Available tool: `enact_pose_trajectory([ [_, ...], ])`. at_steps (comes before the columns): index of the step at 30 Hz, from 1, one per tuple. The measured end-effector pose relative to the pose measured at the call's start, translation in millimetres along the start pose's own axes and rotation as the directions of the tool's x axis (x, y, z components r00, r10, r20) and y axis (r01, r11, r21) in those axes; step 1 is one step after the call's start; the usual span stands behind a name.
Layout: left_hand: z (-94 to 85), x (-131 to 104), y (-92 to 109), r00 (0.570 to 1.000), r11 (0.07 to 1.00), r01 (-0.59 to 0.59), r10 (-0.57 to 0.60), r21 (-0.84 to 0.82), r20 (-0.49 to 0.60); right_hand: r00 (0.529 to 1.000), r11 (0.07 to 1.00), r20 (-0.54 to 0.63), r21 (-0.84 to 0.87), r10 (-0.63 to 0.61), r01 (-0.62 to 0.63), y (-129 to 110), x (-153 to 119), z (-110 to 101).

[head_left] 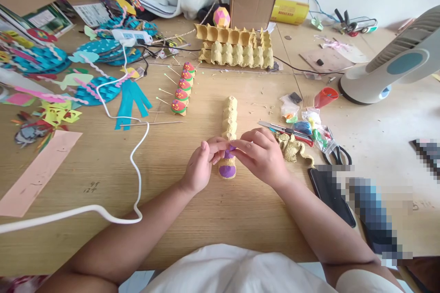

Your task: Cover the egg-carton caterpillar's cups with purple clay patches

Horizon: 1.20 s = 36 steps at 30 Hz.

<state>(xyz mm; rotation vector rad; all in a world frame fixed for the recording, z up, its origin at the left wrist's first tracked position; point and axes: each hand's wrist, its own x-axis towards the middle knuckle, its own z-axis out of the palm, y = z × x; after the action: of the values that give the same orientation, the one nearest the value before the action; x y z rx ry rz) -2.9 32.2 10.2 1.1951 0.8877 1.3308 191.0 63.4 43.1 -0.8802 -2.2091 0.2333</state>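
A strip of egg carton cups (230, 114) lies lengthwise in front of me, its far cups bare and yellowish. Purple clay (227, 172) covers the nearest cup, and more purple shows on the cup under my fingers. My right hand (263, 155) reaches in from the right, thumb and forefinger pinched on purple clay at that cup. From the left, my left hand (199, 165) touches the strip's side and the clay with its fingertips. Its index finger is stretched out, its thumb is raised apart, and the other fingers are curled. Fingers partly hide the middle cups.
Beyond stands a painted caterpillar-like carton strip (182, 89) with thin sticks. Egg cartons (240, 52) lie at the back. To the right are a utility knife (288, 132), scissors (338, 153), bagged clay (302, 127), a phone (332, 197) and a fan (395, 64). A white cable (135, 169) crosses the left.
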Motion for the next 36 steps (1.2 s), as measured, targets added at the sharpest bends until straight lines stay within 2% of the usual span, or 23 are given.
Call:
enact_pose_trajectory([
  [4,-1.3,2,-1,0.998,0.996,0.055,-0.057,-0.07,-0.032,0.991,0.97,-0.063,0.22,0.118,-0.102,-3,1,6],
  [6,-3.6,4,-4,0.992,0.993,0.063,-0.073,-0.103,-0.101,0.969,0.903,-0.056,0.38,0.241,-0.203,-6,2,9],
  [8,-6.3,6,-6,0.983,0.996,0.045,-0.057,-0.072,-0.174,0.913,0.755,-0.007,0.565,0.408,-0.333,-7,1,13],
  [11,-9.1,7,-8,0.986,0.995,0.002,0.014,0.096,-0.167,0.8,0.392,0.183,0.796,0.571,-0.461,-5,0,20],
  [13,-9.0,6,-8,0.991,0.977,-0.07,0.091,0.202,-0.095,0.763,0.204,0.308,0.845,0.568,-0.494,-3,0,25],
  [16,-7.3,4,-9,0.986,0.954,-0.156,0.166,0.256,-0.017,0.752,0.086,0.387,0.86,0.534,-0.504,-2,-1,29],
  [18,-6.6,4,-10,0.982,0.951,-0.181,0.189,0.25,-0.008,0.75,0.062,0.412,0.856,0.518,-0.513,-3,-2,29],
  [22,-7.2,4,-8,0.968,0.931,-0.239,0.25,0.275,-0.006,0.742,0.074,0.44,0.835,0.506,-0.546,-6,-3,27],
  [27,-6.9,5,-4,0.95,0.905,-0.28,0.309,0.319,-0.042,0.782,0.081,0.407,0.864,0.472,-0.498,-10,-3,28],
  [30,-6.3,4,-3,0.938,0.891,-0.318,0.346,0.323,-0.031,0.787,0.107,0.391,0.863,0.477,-0.494,-13,-3,30],
  [33,-6.9,1,-5,0.939,0.902,-0.331,0.342,0.278,0.009,0.78,0.138,0.389,0.849,0.49,-0.51,-15,-4,29],
  [36,-7.7,-1,-7,0.957,0.928,-0.289,0.288,0.235,0.04,0.784,0.175,0.375,0.841,0.495,-0.512,-14,-5,25],
])
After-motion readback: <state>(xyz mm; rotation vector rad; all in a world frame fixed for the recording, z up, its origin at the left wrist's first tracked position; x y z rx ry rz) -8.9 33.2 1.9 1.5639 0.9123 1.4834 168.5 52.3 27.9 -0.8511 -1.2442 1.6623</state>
